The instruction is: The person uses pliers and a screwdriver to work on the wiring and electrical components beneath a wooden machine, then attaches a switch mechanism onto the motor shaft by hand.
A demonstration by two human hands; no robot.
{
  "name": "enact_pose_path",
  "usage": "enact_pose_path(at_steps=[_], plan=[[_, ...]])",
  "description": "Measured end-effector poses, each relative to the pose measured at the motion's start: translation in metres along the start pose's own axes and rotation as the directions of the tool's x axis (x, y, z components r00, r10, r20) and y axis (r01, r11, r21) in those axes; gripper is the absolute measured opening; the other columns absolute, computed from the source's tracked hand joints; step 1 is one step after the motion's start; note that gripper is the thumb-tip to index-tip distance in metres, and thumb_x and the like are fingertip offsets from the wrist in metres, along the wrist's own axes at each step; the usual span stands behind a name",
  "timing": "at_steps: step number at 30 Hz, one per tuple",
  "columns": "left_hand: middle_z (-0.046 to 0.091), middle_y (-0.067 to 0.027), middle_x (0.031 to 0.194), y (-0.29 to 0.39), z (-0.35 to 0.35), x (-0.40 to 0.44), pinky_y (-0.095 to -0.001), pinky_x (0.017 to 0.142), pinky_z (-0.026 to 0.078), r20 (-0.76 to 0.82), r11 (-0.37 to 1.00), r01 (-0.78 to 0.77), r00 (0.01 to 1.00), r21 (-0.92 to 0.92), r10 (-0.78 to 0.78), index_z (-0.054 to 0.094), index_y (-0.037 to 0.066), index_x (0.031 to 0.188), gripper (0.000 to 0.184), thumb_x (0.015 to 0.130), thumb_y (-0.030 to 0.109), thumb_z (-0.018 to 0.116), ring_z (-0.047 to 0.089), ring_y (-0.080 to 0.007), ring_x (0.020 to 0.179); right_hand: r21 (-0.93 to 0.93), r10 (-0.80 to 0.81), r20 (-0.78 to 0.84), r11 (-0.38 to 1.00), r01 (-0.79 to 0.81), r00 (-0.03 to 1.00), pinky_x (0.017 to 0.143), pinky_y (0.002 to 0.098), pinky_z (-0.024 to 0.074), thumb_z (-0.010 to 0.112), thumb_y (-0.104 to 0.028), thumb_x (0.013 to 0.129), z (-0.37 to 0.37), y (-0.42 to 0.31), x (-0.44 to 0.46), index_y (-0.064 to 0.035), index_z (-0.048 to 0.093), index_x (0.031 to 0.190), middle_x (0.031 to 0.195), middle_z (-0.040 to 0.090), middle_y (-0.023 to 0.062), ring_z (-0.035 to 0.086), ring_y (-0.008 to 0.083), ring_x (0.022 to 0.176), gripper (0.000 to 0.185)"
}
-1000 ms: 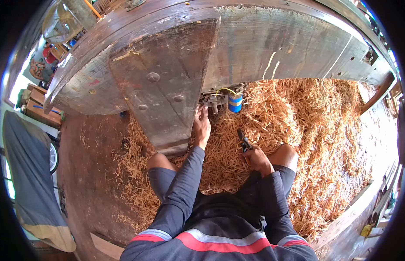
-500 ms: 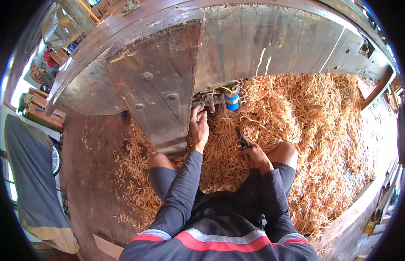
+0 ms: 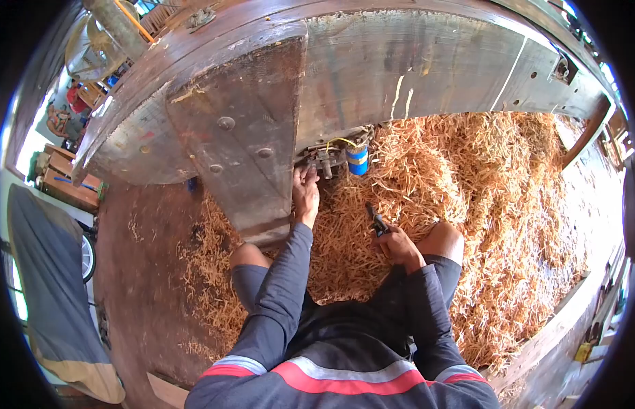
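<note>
My left hand (image 3: 306,199) reaches up beside the bench leg, its fingers stretched towards the metal mechanism (image 3: 324,161) under the bench. The fingertips are at its left end; whether they touch it is hard to tell. A blue cylinder (image 3: 358,161) with a tan band hangs just right of the mechanism, and a yellow wire (image 3: 341,140) runs above. In front of my right knee, my right hand (image 3: 401,247) is closed around dark pliers (image 3: 379,221), jaws pointing up and away from me. Part of their handles is hidden in the palm.
The heavy wooden workbench (image 3: 440,61) curves across the front, its broad leg (image 3: 242,136) left of my hand. Wood shavings (image 3: 495,225) heap below and to the right. A dark cover (image 3: 48,273) drapes something wheeled at left. Other people (image 3: 65,116) are far back left.
The view has shifted slightly, moving the bench a little left in the picture. My left hand's fingers have moved slightly at the mechanism; my right hand keeps the pliers in nearly the same place.
</note>
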State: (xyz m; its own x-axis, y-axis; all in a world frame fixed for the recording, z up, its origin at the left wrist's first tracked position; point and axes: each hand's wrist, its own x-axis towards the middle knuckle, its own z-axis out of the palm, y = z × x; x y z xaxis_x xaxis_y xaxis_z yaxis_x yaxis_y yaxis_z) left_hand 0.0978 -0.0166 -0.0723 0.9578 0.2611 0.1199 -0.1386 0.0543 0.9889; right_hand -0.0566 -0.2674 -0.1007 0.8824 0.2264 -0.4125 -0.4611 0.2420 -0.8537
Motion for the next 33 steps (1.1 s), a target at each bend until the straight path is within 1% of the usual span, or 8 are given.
enact_pose_path(at_steps=[5, 9, 13, 15, 17, 21, 31, 33], plan=[[0.066, -0.0016, 0.090, -0.072, -0.035, -0.008, -0.0240, 0.065, 0.049, -0.048, 0.989, 0.124, 0.992, 0.080, -0.120, 0.065, 0.007, 0.106, 0.022, 0.097, 0.025, 0.073, 0.061, -0.0092, 0.075, -0.157, -0.006, -0.015, 0.988, 0.003, 1.000, 0.058, 0.0270, 0.0449, 0.066, 0.000, 0.083, 0.000, -0.008, -0.007, -0.0018, 0.066, 0.088, 0.080, 0.065, 0.0054, 0.058, 0.0118, 0.064, 0.005], [0.069, -0.0039, 0.096, 0.011, -0.011, -0.037, -0.0246, 0.066, 0.050, 0.024, 0.979, 0.200, 0.979, 0.043, -0.201, 0.066, 0.007, 0.108, 0.033, 0.097, 0.038, 0.071, 0.065, -0.0110, 0.079, -0.431, -0.168, -0.017, 0.891, 0.145, 0.986, 0.060, 0.0296, 0.0447, 0.065, -0.006, 0.071, 0.003, -0.009, -0.012, -0.0042, 0.063, 0.087, 0.072, 0.059, 0.0024, 0.056, 0.0137, 0.067, 0.017], [0.071, -0.0063, 0.098, -0.007, -0.009, -0.004, -0.0271, 0.063, 0.051, -0.002, 0.987, 0.141, 0.990, 0.074, -0.142, 0.065, 0.004, 0.113, 0.045, 0.098, 0.046, 0.068, 0.068, -0.0130, 0.073, -0.215, 0.048, -0.081, 0.974, -0.064, 0.996, 0.051, 0.0252, 0.0380, 0.069, -0.004, 0.080, 0.003, -0.009, -0.009, -0.0046, 0.065, 0.085, 0.069, 0.064, 0.0039, 0.055, 0.0091, 0.057, 0.006], [0.072, -0.0068, 0.098, -0.024, -0.012, 0.007, -0.0278, 0.062, 0.051, -0.123, 0.949, 0.314, 0.942, -0.011, -0.313, 0.064, 0.005, 0.117, 0.046, 0.097, 0.046, 0.069, 0.068, -0.0140, 0.071, -0.313, -0.055, -0.005, 0.949, 0.051, 0.998, 0.052, 0.0253, 0.0384, 0.069, -0.005, 0.080, -0.011, 0.011, 0.001, -0.0047, 0.065, 0.085, 0.070, 0.064, 0.0040, 0.056, 0.0096, 0.059, 0.007], [0.072, -0.0072, 0.099, -0.045, -0.020, 0.015, -0.0265, 0.062, 0.051, -0.170, 0.967, 0.255, 0.954, 0.033, -0.246, 0.063, 0.006, 0.119, 0.047, 0.097, 0.048, 0.068, 0.069, -0.0135, 0.073, -0.401, -0.156, 0.077, 0.899, 0.173, 0.985, 0.053, 0.0254, 0.0387, 0.069, -0.005, 0.080, -0.016, 0.010, 0.003, -0.0049, 0.064, 0.086, 0.070, 0.064, 0.0041, 0.057, 0.0101, 0.061, 0.008], [0.072, -0.0075, 0.100, -0.003, -0.006, -0.011, -0.0242, 0.063, 0.053, 0.033, 0.981, 0.193, 0.981, -0.020, -0.192, 0.063, 0.007, 0.118, 0.049, 0.097, 0.051, 0.068, 0.070, -0.0131, 0.076, -0.260, -0.041, -0.078, 0.965, 0.019, 0.996, 0.055, 0.0279, 0.0385, 0.069, -0.006, 0.077, -0.004, 0.011, -0.001, -0.0046, 0.063, 0.087, 0.068, 0.062, 0.0037, 0.055, 0.0123, 0.058, 0.012], [0.074, -0.0084, 0.091, -0.006, -0.009, -0.005, -0.0245, 0.056, 0.052, -0.070, 0.956, 0.294, 0.953, -0.019, -0.295, 0.063, 0.003, 0.113, 0.050, 0.094, 0.049, 0.072, 0.070, -0.0135, 0.069, -0.194, -0.125, 0.002, 0.973, 0.123, 0.992, 0.054, 0.0292, 0.0386, 0.069, -0.006, 0.076, 0.009, -0.014, -0.011, -0.0044, 0.063, 0.085, 0.067, 0.060, 0.0029, 0.055, 0.0115, 0.060, 0.010], [0.073, -0.0087, 0.090, -0.002, -0.007, -0.009, -0.0247, 0.057, 0.052, -0.060, 0.978, 0.206, 0.976, -0.027, -0.207, 0.064, 0.003, 0.115, 0.052, 0.094, 0.049, 0.073, 0.070, -0.0141, 0.068, -0.266, 0.130, -0.081, 0.953, -0.147, 0.988, 0.055, 0.0292, 0.0396, 0.069, -0.005, 0.076, 0.009, -0.028, -0.016, -0.0046, 0.063, 0.084, 0.068, 0.061, 0.0030, 0.055, 0.0115, 0.061, 0.010]])
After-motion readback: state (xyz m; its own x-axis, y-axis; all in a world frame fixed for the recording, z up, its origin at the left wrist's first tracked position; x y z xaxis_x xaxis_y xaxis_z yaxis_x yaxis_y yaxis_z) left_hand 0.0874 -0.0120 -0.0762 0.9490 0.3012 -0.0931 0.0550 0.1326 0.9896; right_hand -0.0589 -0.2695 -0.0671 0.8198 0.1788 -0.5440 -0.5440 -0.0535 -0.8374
